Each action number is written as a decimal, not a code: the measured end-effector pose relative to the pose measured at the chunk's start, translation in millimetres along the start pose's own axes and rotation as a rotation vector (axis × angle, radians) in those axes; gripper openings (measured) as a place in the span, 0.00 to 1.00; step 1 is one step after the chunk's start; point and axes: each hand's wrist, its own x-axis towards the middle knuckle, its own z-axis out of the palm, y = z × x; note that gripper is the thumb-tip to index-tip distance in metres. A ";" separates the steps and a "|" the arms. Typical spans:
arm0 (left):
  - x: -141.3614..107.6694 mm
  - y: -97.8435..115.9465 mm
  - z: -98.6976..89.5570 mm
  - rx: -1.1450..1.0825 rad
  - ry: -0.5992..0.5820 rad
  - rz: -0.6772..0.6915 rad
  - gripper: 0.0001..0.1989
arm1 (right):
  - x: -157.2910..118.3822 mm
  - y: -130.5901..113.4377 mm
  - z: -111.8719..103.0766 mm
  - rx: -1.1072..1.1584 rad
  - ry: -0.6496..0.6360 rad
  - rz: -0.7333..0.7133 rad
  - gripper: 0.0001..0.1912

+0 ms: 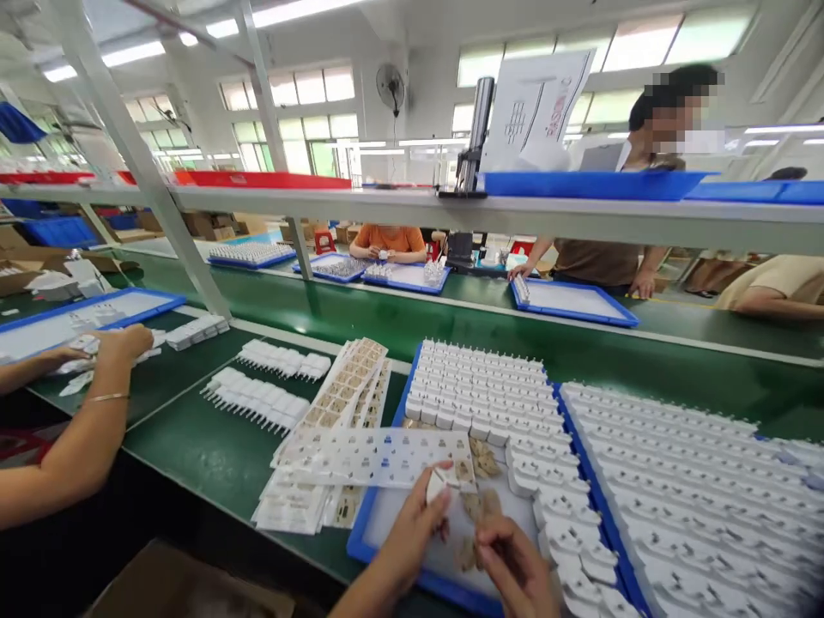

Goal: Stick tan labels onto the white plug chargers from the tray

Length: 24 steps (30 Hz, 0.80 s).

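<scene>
My left hand (pixel 415 519) is closed around a small white plastic housing (pixel 440 486), with the thumb on its face. My right hand (pixel 515 562) pinches a small brownish piece of film (pixel 492 504), blurred, just right of the housing. Beneath both hands lies a blue-rimmed tray (pixel 370 524) with a white base. Loose brown peeled pieces (pixel 484 459) are scattered in it, and rows of white housings (pixel 480 386) with pins fill its back and right side. A label strip (pixel 386 457) reaches over the tray's left edge, close to my left hand.
Left of the tray are stacked label sheets (pixel 348 386) and groups of white housings (pixel 257 399). Another full tray (pixel 682 489) adjoins on the right. A co-worker's arms (pixel 96 429) work at far left. A metal shelf (pixel 399 206) spans above the green bench; other people are beyond.
</scene>
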 end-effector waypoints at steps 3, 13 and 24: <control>-4.8 6.2 0.4 -0.068 0.063 0.008 0.36 | 0.0 -7.8 1.0 0.007 -0.035 -0.007 0.07; -14.3 2.8 -9.9 0.092 0.038 0.249 0.21 | -0.4 -3.7 2.5 0.344 0.055 0.140 0.03; -19.2 19.7 -32.8 0.635 -0.247 0.528 0.25 | 15.9 -14.5 6.1 0.287 0.006 0.197 0.06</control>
